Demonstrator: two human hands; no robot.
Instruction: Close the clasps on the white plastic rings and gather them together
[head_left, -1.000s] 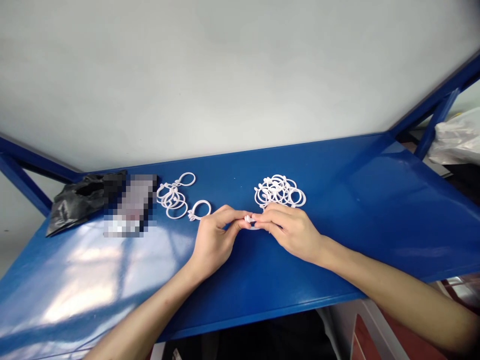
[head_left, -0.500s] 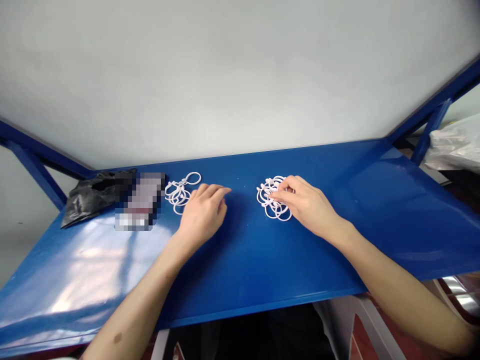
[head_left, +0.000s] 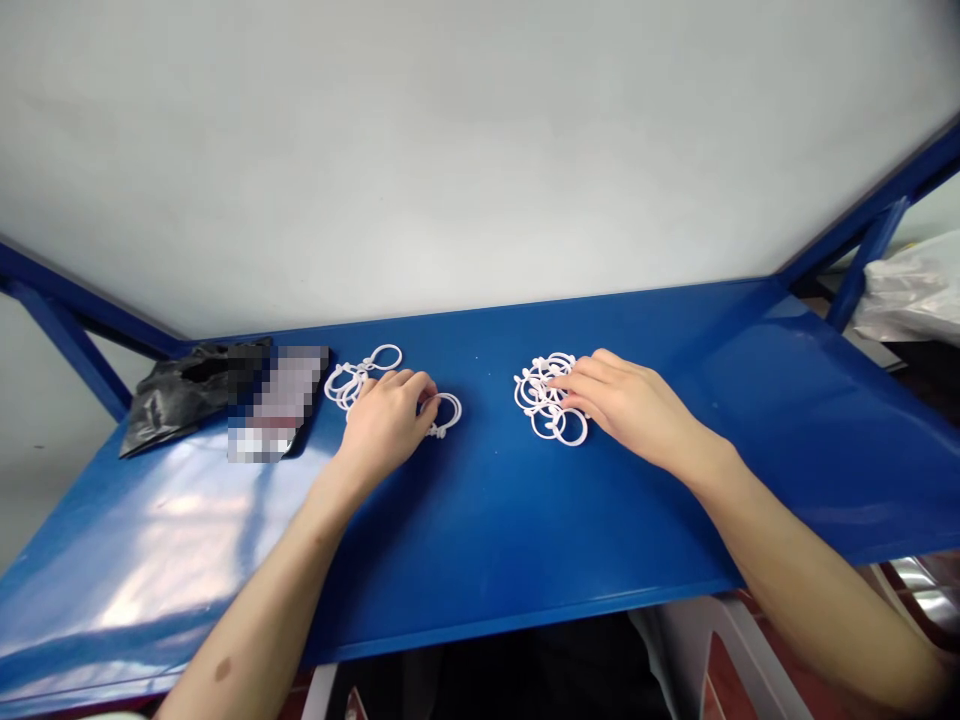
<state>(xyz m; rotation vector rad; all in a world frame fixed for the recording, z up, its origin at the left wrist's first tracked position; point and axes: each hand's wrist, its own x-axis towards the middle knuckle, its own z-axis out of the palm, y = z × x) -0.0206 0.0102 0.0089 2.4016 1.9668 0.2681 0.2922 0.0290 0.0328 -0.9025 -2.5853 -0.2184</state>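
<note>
My left hand (head_left: 386,415) is closed, thumb against fingers, with white plastic rings (head_left: 456,412) like shower curtain rings at its fingertips; two seem to overlap there. Just behind that hand lies a loose cluster of similar rings (head_left: 387,357), partly covered by the fingers. My right hand (head_left: 634,405) rests at the right edge of a denser ring pile (head_left: 546,398), its fingers pinched on a ring. Small knobs show on the rings. The hidden fingertips make the exact hold hard to see.
Both piles lie on a blue table (head_left: 480,540) against a pale wall (head_left: 480,160). At the left are a black plastic bag (head_left: 176,400) and a blurred-out phone-like object (head_left: 285,390). Blue frame bars rise at both ends; a clear plastic bag (head_left: 911,290) sits far right.
My left hand has shifted slightly left and closed its fingers; rings now show at its thumb. My right hand has moved slightly right, and rings at the pile's near edge have shifted.
</note>
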